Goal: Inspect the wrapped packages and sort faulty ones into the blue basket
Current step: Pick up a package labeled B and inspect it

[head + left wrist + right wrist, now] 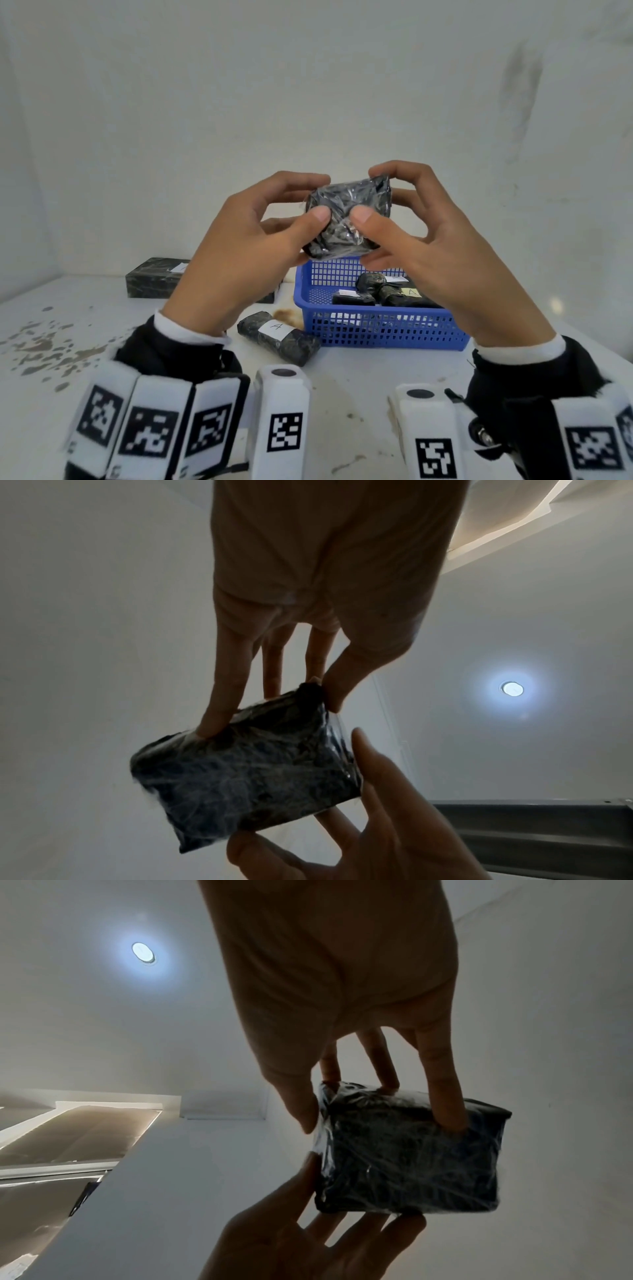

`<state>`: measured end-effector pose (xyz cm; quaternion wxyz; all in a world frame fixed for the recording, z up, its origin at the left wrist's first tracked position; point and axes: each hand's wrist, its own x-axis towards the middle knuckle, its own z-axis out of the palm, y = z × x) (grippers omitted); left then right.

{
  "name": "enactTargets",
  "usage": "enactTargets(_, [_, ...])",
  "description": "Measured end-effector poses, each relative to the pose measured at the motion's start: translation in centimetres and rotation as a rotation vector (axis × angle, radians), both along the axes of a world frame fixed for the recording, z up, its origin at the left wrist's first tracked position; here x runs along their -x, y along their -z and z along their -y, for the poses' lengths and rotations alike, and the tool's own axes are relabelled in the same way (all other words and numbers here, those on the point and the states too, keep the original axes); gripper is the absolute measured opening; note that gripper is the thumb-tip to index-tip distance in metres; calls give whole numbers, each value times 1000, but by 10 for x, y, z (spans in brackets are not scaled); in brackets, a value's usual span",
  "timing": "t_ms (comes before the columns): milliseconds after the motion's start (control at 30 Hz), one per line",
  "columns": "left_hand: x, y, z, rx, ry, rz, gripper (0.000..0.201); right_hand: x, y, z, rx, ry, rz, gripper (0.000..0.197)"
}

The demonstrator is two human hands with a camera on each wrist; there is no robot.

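Two hands hold one dark package up in the middle of the frame.

Head view: the left hand [239, 253] and right hand [435, 246] pinch the package [346, 219] between thumbs and fingers, above the blue basket [376, 329]. It is black, crinkly and shiny with clear wrap.
Left wrist view: the package [246, 772] sits low in the frame at the fingertips [209, 729].
Right wrist view: the package [411, 1153] is lower right, a finger [445, 1102] pressing on it.

Head view bright, wrist views dim, backlit
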<state>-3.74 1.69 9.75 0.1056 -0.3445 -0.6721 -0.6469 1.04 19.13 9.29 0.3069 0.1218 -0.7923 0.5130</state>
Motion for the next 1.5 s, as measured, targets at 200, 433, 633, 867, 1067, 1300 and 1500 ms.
enactTargets(200, [-1, -1, -4, -25, 10, 130, 43, 0, 2, 1, 15, -5, -63, 33])
enactTargets(433, [5, -2, 1, -12, 74, 288, 49, -2, 1, 10, 99, -66, -62, 19])
enactTargets(633, [4, -1, 2, -13, 87, 242, 72, 0, 1, 4, 94, 18, -50, 52])
enactTargets(867, [5, -1, 3, 15, 17, 171, 62, 4, 3, 4, 41, -33, 15, 89])
enactTargets(1067, [7, -1, 5, 58, -18, 99, 55, 4, 2, 2, 20, -53, -19, 95])
enactTargets(1300, [8, 0, 6, 70, -8, 88, 65, -3, -3, 4, -13, -67, -5, 59])
enactTargets(1500, [7, 1, 4, 74, -23, 68, 58, -2, -2, 0, -25, -68, -1, 45])
